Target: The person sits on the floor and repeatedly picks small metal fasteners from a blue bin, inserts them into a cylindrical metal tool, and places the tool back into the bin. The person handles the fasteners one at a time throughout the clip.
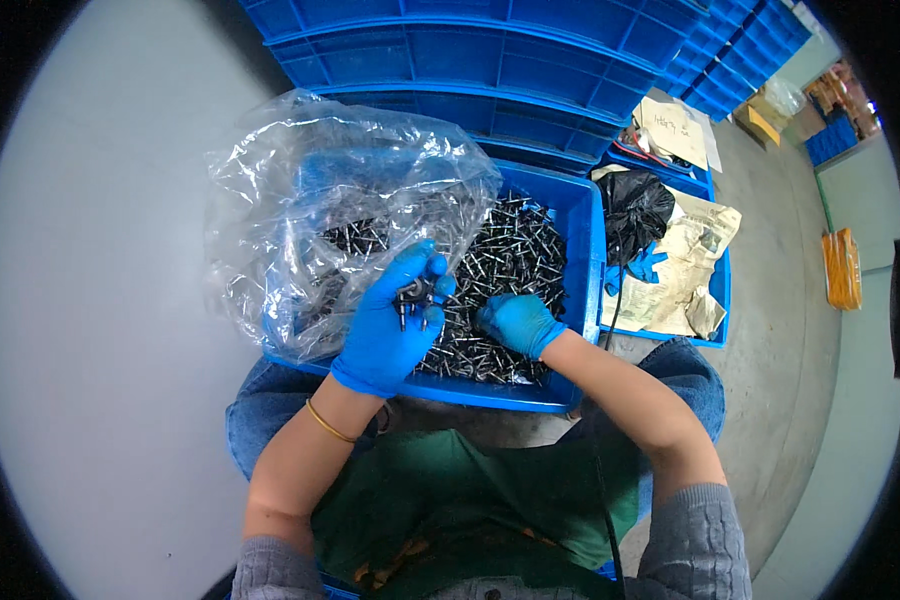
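Note:
Both my hands wear blue gloves, over a blue bin full of small dark metal pins with shiny shafts. My left hand is turned palm up, its fingers curled round several of these pins, which show between thumb and fingers. Beside it, my right hand reaches down onto the heap with its fingers bent inward. Its fingertips are hidden, so whatever they pinch cannot be made out. A clear plastic bag drapes over the bin's left part, with more pins visible through it.
Stacked blue crates rise right behind the bin. To the right, another blue crate holds brown paper, a black plastic bag and a blue glove. A white wall or panel is at left. A dark cord hangs beside my right arm.

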`<state>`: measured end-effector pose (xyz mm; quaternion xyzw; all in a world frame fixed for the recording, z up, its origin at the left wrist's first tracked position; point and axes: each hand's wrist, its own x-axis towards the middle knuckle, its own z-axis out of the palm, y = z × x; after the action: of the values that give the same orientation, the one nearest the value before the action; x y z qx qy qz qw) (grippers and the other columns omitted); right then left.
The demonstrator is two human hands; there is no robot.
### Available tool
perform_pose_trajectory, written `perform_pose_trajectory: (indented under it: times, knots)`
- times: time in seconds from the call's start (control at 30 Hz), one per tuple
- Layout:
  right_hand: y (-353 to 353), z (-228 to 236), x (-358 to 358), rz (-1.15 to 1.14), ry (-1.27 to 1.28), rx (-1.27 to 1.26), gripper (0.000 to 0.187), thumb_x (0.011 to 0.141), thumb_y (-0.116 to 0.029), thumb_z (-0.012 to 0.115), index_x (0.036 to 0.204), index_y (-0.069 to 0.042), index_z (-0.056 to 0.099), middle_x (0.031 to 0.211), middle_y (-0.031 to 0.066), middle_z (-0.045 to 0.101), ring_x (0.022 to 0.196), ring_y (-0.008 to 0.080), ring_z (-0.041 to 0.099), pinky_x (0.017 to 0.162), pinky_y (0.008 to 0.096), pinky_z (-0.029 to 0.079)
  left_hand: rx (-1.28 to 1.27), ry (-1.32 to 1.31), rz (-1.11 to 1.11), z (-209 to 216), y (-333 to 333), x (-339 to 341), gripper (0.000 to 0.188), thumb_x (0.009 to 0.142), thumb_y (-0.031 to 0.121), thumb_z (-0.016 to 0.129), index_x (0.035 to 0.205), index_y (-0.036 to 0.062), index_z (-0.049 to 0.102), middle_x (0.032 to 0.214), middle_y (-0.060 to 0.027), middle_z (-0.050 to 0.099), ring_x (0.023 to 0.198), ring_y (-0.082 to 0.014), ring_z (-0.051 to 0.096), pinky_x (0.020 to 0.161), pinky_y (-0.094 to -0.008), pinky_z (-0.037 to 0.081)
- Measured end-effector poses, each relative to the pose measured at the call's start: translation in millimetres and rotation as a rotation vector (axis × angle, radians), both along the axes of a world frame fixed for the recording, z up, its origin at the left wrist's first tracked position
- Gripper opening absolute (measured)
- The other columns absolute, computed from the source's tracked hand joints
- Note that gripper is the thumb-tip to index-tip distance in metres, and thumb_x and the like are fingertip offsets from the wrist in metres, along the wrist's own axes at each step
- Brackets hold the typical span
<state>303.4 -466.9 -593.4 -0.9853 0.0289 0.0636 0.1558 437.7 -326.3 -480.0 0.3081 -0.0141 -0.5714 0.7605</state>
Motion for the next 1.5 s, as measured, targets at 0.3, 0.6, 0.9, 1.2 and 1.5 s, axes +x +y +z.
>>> perform_pose_trajectory:
  times: [0.3, 0.6, 0.9, 1.2, 1.5]
  knots:
    - [-2, 124, -23, -0.989, 0.094, 2.080, 0.018, 0.081, -0.024, 0.052, 0.088, -0.007, 0.055, 0.070, 0.0028, 0.052, 0.054, 0.0094, 0.048, 0.037, 0.0157, 0.032, 0.338, -0.156, -0.198, 12, -12, -37, 0.031, 0.078, 0.002, 0.051, 0.108, 0.0066, 0.051, 0.083, -0.0009, 0.050, 0.066, -0.0036, 0.047, 0.042, -0.0124, 0.029]
    - [6, 121, -29, -1.066, 0.154, 2.314, 0.019, 0.081, -0.021, 0.049, 0.090, -0.004, 0.052, 0.072, 0.0086, 0.052, 0.054, 0.0106, 0.046, 0.035, 0.0168, 0.031, 0.339, -0.699, -0.208, 20, -17, -56, 0.025, 0.076, 0.004, 0.058, 0.102, 0.0057, 0.057, 0.083, -0.0005, 0.058, 0.068, -0.0041, 0.050, 0.057, -0.0178, 0.042]
    - [2, 96, -39, -0.818, 0.235, 2.456, 0.022, 0.081, -0.023, 0.051, 0.095, -0.006, 0.054, 0.081, 0.0054, 0.057, 0.065, 0.0112, 0.056, 0.042, 0.0170, 0.041, 0.268, -0.866, -0.159, 18, -18, -60, 0.026, 0.075, 0.003, 0.059, 0.101, 0.0049, 0.058, 0.089, -0.0041, 0.060, 0.078, -0.0077, 0.055, 0.069, -0.0210, 0.046]
    - [8, 113, -36, -0.898, 0.241, 2.386, 0.020, 0.081, -0.025, 0.052, 0.091, -0.008, 0.056, 0.078, 0.0033, 0.056, 0.066, 0.0108, 0.056, 0.046, 0.0187, 0.044, 0.389, -0.705, -0.156, 20, -20, -60, 0.017, 0.080, 0.007, 0.054, 0.096, 0.0073, 0.058, 0.069, 0.0020, 0.054, 0.053, -0.0012, 0.044, 0.042, -0.0141, 0.031]
    - [5, 111, -39, -0.903, 0.164, 2.337, 0.019, 0.081, -0.025, 0.051, 0.091, -0.010, 0.056, 0.078, 0.0022, 0.056, 0.066, 0.0105, 0.055, 0.050, 0.0200, 0.047, 0.220, -1.234, 0.062, 8, -21, -65, 0.027, 0.075, 0.005, 0.060, 0.101, 0.0048, 0.054, 0.087, -0.0043, 0.056, 0.073, -0.0077, 0.053, 0.063, -0.0222, 0.044]
